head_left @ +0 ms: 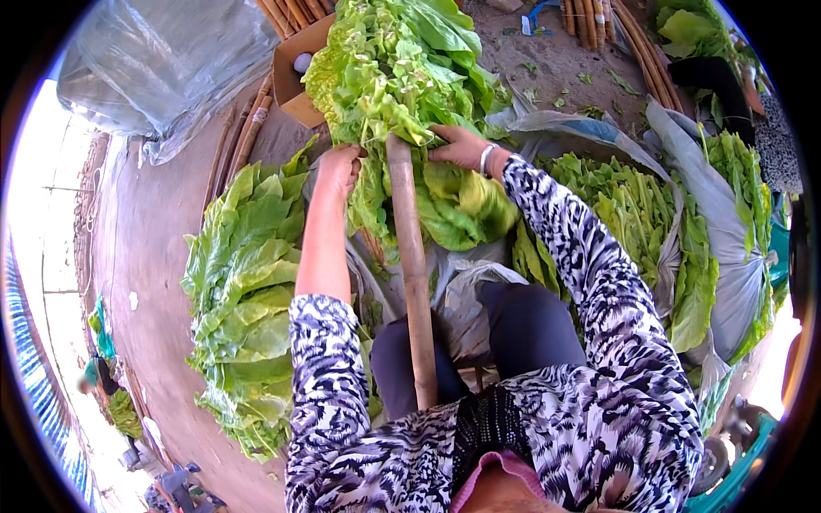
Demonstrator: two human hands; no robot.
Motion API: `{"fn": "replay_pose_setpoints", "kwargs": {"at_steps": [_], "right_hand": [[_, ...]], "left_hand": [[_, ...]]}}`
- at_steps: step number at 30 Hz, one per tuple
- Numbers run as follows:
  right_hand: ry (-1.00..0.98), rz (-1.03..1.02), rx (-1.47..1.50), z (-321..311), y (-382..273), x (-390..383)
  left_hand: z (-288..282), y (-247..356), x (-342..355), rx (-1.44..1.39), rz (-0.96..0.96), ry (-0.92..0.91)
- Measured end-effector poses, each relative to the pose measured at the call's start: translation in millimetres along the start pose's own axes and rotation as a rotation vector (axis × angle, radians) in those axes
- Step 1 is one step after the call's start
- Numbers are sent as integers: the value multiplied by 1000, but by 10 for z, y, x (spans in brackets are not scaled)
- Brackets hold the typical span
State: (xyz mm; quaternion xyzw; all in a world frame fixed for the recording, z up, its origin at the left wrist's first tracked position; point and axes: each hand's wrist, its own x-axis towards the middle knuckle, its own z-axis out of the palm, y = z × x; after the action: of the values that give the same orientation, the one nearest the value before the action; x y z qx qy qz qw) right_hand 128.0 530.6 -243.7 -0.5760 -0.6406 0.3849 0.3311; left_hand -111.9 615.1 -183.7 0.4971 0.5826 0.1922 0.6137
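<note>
Closest to the lens is the black-and-white patterned top [599,427], with dark trousers [522,329] over both knees just beyond it. A wooden stick [412,274] rises from between the knees: its near end sits about at the lap and its far end disappears into a bunch of green leaves [402,77], so its long axis runs near-to-far, almost straight up the middle of the view, leaning only a touch left at the far end.

Left hand [339,167] is on the left side of the bunch, fingers curled into the leaves right beside the stick, so it's a closed grab on leaf, though I can't see how tight. Right hand [462,145], with a thin bracelet [487,159] at the wrist, is pressed on the leaves just right of the stick, fingers partly closed over them; can't tell if it's pinching a stem or just resting flat.

Room-wise it's pretty hemmed in. A long pile of loose leaves [244,299] runs along the left, touching the left knee area, and past it there's bare dirt ground [145,256] that's open. On the right, another heap of leaves [633,214] lies on grey plastic sheeting [735,256], close to the right sleeve. Far left of the bunch sits a cardboard box [295,77], with bundled sticks [599,21] lying on the ground at the far right. Clear plastic sheet [162,60] at the far left.
</note>
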Motion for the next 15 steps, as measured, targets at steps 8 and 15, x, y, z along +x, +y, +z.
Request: {"fn": "replay_pose_setpoints", "kwargs": {"at_steps": [8,15], "right_hand": [[547,335,208,858,-60,102],[259,364,400,1423,-68,459]], "left_hand": [[64,-238,341,-72,223,150],[59,-384,437,-100,179,198]]}}
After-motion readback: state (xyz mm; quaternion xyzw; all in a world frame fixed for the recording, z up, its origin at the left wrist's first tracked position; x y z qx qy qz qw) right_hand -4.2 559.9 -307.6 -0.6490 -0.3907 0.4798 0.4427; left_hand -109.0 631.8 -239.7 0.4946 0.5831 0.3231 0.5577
